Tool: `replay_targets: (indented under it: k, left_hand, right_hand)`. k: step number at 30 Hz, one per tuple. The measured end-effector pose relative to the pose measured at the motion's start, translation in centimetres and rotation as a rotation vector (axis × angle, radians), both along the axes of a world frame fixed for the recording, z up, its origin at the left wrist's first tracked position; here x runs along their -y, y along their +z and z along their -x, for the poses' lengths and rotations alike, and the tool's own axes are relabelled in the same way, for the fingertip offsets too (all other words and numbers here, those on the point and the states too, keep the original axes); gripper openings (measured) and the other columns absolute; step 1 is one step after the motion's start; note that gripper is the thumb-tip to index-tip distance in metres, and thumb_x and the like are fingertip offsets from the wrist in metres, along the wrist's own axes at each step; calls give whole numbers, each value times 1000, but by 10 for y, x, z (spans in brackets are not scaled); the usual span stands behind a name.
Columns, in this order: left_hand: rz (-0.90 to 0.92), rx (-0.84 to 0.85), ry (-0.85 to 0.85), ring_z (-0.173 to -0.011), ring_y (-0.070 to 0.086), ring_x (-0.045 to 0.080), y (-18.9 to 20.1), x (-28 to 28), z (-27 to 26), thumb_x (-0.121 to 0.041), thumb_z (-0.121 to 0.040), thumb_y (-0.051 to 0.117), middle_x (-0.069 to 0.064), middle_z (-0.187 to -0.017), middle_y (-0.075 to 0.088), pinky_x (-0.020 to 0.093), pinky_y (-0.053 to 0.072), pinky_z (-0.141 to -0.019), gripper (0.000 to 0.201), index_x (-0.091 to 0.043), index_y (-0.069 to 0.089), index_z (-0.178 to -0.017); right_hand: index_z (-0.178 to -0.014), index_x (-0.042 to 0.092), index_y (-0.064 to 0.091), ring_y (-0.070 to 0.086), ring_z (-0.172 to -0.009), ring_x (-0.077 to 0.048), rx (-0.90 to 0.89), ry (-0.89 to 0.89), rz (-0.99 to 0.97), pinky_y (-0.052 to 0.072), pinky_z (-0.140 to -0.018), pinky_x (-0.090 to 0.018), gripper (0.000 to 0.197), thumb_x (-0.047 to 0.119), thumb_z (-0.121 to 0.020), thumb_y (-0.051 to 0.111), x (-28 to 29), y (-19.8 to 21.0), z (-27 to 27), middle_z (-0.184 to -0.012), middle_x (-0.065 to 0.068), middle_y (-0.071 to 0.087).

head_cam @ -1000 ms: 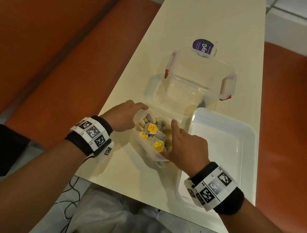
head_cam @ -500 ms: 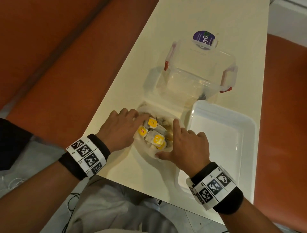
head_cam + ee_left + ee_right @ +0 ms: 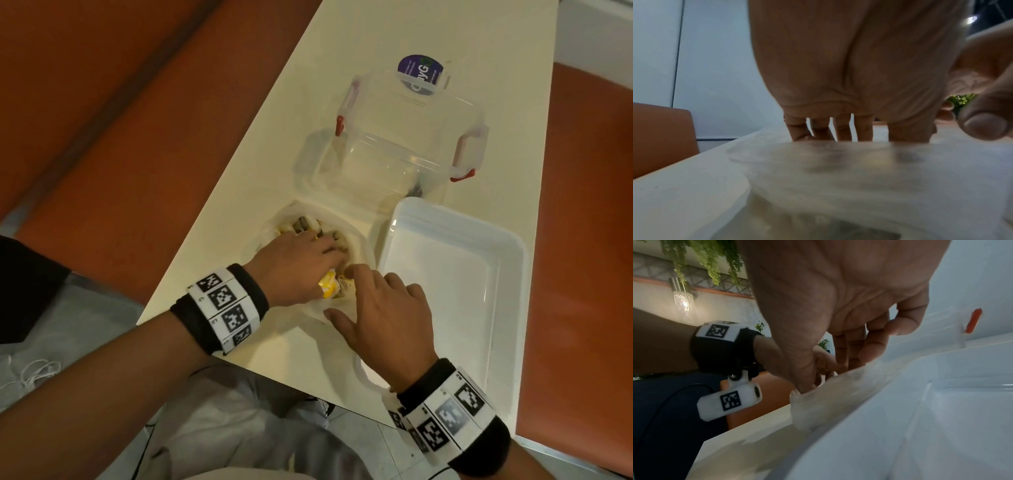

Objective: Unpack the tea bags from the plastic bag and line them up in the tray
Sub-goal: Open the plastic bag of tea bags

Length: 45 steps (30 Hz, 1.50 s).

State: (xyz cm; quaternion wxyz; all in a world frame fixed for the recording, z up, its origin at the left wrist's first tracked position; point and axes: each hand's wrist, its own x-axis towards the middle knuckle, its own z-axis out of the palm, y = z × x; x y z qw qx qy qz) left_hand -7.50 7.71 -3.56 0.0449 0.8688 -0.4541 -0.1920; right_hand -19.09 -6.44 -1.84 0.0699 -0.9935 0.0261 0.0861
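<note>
Head view is showing a person's left hand (image 3: 294, 263) reaching down into the open mouth of the plastic bag (image 3: 356, 240), palm down over the heap of tea bags (image 3: 308, 224), with yellow-tagged ones (image 3: 327, 286) peeking out beneath the heel of the hand. Whether those fingers are closing on any tea bag cannot be told, since they are buried in the pile; in the left wrist view the fingers (image 3: 842, 129) are pointing straight down behind the bag's cloudy film (image 3: 859, 170). Beside it, the right hand (image 3: 383, 315) is resting on the bag's near right edge, and the right wrist view is showing its thumb (image 3: 803, 378) and fingertips pinching the bag's rim (image 3: 818, 399). Just right of the bag, the white tray (image 3: 507, 260) is sitting on the cream table (image 3: 239, 192), holding no tea bags, with a clear latched container (image 3: 404, 144) behind both.

Half a second earlier the left hand was lying at the bag's left side with the tea bags uncovered between the two hands; now it is lying across them, inside the bag.
</note>
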Motion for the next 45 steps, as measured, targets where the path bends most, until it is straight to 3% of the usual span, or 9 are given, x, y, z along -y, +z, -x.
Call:
replay_targets:
  k: [5,9,17,23,27,30,35,39,45]
  left_hand:
    - [-78,62,71,-114,51,23,-3,7,-5,-41,-83,65,0,-128,49,37,44,-82,53,-27,51,-132]
    - [-12,8,176,-103,52,19,-6,-2,-8,-42,-77,74,-4,-118,49,30,41,-72,37,-30,60,-109]
    - [146,-145,304,-85,54,12,-4,-16,-11,-49,-85,67,-17,-106,53,27,31,-58,17,-37,57,-92]
    - [536,-515,543,-80,60,23,1,-26,-16,-52,-85,61,-13,-89,61,41,48,-69,23,-31,53,-89]
    - [716,-769,732,-68,52,6,3,-27,-17,-32,-94,66,-18,-75,57,25,44,-61,20,-18,52,-93]
    - [839,-960,868,-75,64,7,10,-23,-16,-21,-96,61,-8,-91,69,25,50,-61,11,-18,55,-106]
    - [872,-1067,978,-101,63,23,14,-16,-17,-23,-100,56,6,-113,69,41,49,-81,23,-17,63,-122]
    - [981,-1335,1100,-94,69,21,14,-10,-16,-19,-101,50,3,-107,71,35,59,-67,19,-22,64,-114]
    - [1138,-1633,1169,-77,73,14,18,-14,-15,-30,-86,60,0,-97,74,28,59,-58,23,-24,71,-105]
  right_hand:
    - [-109,26,67,56,-80,-23,-38,86,62,42,-66,-36,43,59,-82,63,4,-3,5,-88,4,64]
    - [-111,26,72,52,-83,-22,-65,120,42,44,-66,-36,45,60,-82,66,7,-6,7,-91,1,60]
    - [-97,24,76,52,-76,-21,-57,128,47,38,-57,-30,35,53,-77,75,11,-8,5,-84,2,58]
    - [-94,26,77,53,-73,-20,-41,122,-2,31,-55,-27,30,51,-78,76,14,-8,4,-82,3,59]
    - [-94,25,77,53,-73,-19,-76,114,-30,31,-54,-27,30,50,-78,76,15,-5,3,-81,3,59]
    - [-97,25,77,53,-75,-20,-86,113,-41,31,-55,-28,30,50,-81,73,15,-3,1,-83,3,59]
    - [-118,27,71,52,-92,-21,-150,121,-74,35,-65,-30,38,52,-94,57,16,2,-1,-101,2,59]
    - [-123,27,67,51,-99,-21,-172,108,-92,36,-69,-29,40,52,-96,52,17,7,-2,-108,2,57]
    - [-127,29,65,49,-102,-20,-206,114,-100,35,-71,-29,42,54,-97,49,18,9,-3,-112,3,55]
